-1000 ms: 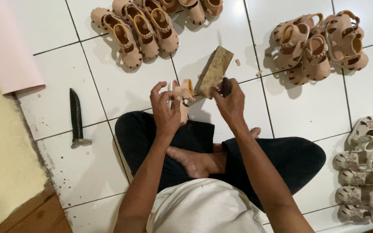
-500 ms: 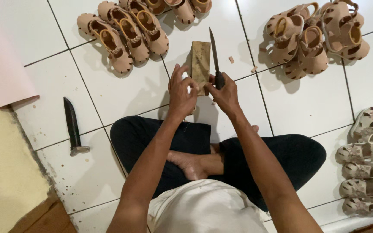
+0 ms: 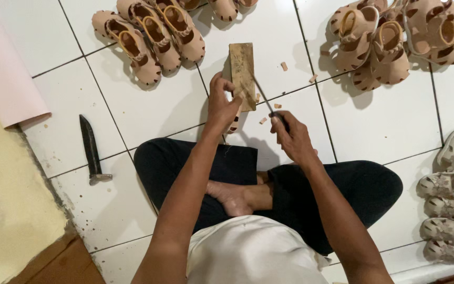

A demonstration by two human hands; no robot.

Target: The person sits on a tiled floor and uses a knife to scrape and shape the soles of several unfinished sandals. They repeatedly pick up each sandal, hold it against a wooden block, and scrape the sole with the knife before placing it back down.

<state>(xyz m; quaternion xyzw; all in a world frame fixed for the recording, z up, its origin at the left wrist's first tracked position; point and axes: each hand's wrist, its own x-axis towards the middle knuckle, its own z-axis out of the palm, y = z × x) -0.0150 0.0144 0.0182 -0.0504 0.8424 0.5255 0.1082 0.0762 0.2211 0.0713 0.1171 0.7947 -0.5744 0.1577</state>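
I sit cross-legged on the white tiled floor (image 3: pixel 148 110), dark trousers, bare foot tucked between my knees. My left hand (image 3: pixel 220 105) rests on the lower edge of a small wooden block (image 3: pixel 242 73) that lies flat on the tile just ahead of my knees; the fingers are curled together over a small tan piece pressed against the block, too hidden under the fingertips to identify. My right hand (image 3: pixel 291 138) is clamped in a fist around the dark handle of a thin knife (image 3: pixel 265 100); the blade slants up and to the left, its tip meeting the block beside my left fingers. Small tan offcuts (image 3: pixel 284 66) lie scattered on the tile to the right of the block and just below it. Further out, ahead to the left, a cluster of tan child-size sandals (image 3: pixel 153 37) with yellow-lined openings; ahead to the right, a second pile of like sandals (image 3: pixel 395 42). At my right side, a row of pale grey-white sandals (image 3: pixel 453 200). On the tile well to my left lies a dark sheathed blade (image 3: pixel 91 147), untouched. A pink sheet (image 3: pixel 1 68) and a yellowish mat (image 3: pixel 6 210) border the floor at far left
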